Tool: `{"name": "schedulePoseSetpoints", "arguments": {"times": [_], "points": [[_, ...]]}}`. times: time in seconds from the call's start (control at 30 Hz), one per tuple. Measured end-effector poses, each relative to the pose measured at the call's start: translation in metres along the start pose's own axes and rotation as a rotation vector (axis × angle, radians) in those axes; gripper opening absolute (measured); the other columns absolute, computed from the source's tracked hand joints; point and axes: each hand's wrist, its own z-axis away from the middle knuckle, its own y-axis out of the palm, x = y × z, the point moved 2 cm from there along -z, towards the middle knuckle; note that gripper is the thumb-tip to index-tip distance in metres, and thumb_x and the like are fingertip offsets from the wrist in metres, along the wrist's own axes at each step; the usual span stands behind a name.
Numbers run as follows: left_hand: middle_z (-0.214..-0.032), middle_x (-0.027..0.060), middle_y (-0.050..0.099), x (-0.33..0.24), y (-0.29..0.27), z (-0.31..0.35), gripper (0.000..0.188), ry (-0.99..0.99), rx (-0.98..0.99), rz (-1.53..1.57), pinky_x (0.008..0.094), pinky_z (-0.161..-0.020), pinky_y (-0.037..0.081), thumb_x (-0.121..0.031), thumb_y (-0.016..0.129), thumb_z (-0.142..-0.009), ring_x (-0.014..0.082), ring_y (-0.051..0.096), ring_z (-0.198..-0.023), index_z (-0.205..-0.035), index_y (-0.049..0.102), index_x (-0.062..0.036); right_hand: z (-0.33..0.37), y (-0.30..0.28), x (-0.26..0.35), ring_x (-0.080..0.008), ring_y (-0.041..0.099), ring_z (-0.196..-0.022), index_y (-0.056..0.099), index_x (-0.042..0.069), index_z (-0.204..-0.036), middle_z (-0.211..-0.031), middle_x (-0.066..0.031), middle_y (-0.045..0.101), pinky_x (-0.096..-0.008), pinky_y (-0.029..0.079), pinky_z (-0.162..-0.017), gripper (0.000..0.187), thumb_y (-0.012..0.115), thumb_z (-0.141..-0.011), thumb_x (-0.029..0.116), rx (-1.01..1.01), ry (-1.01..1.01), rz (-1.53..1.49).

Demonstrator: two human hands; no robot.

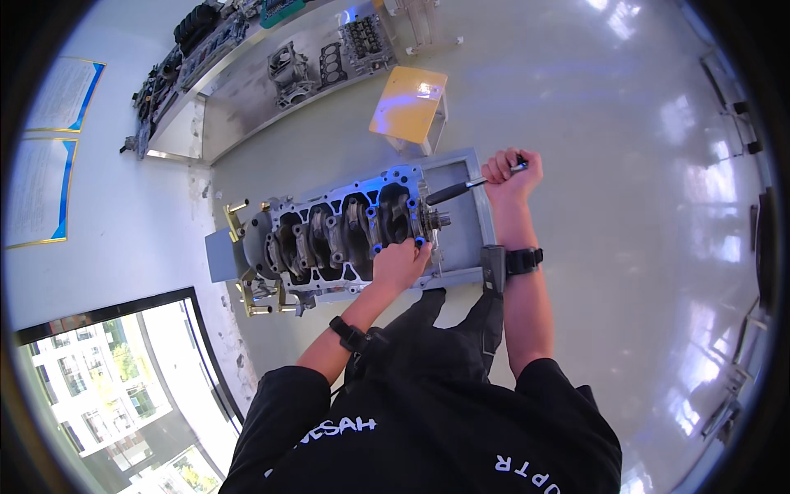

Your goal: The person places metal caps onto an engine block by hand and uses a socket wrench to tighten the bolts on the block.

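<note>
An engine block [329, 276] lies on its stand in front of me, its open side up and its crankshaft [354, 216] showing between the bearing caps. My left hand [400, 265] is at the block's near edge by the right end bearing cap. Its fingers are bent and pressed close together; what is between them is hidden. Off to the right, beyond the shaft's end, my right hand [512, 177] is closed round the head end of a ratchet wrench [451, 193]. The wrench's black handle points left, over the right end of the block.
Under the block's right end is a grey metal frame [467, 154]. A yellow-topped stool [409, 104] stands beyond it. Engine parts [290, 72] lie on a metal shelf [233, 117] at the far left. A window [123, 379] is at the lower left.
</note>
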Motion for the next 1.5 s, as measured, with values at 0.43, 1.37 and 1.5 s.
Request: {"name": "schedulePoseSetpoints", "arguments": {"times": [0.43,1.37,1.5], "points": [[-0.069,0.0166,0.064,0.012,0.002,0.008,0.035,0.112,-0.044,0.035,0.0470,-0.064,0.049,-0.038,0.055,-0.083,0.0361,0.063,-0.068,-0.077,0.061,-0.0044,0.051,0.087,-0.059,-0.0114,0.025,-0.039,0.031,0.011,-0.054,-0.047,-0.0007,0.026,-0.0279,0.020,-0.040,0.033,0.045,-0.081,0.023,0.189,0.218,0.631],[-0.075,0.0165,0.065,0.086,-0.026,0.050,0.029,0.022,-0.089,0.540,0.0446,-0.067,0.049,-0.033,0.056,-0.082,0.0363,0.062,-0.076,-0.080,0.063,-0.0049,0.071,0.193,-0.162,-0.0103,0.035,-0.042,0.042,0.003,-0.050,-0.047,-0.0029,0.040,-0.0265,0.026,-0.041,0.033,0.047,-0.080,0.016,1.057,0.168,1.188],[-0.076,0.0163,0.065,0.076,-0.038,0.042,0.028,0.055,-0.082,0.479,0.0443,-0.068,0.049,-0.032,0.056,-0.082,0.0360,0.062,-0.077,-0.081,0.063,-0.0049,0.074,0.114,-0.171,-0.0084,0.031,-0.049,0.042,0.002,-0.053,-0.048,-0.0002,0.037,-0.0277,0.027,-0.044,0.029,0.048,-0.077,0.018,1.041,0.327,1.461]]}}
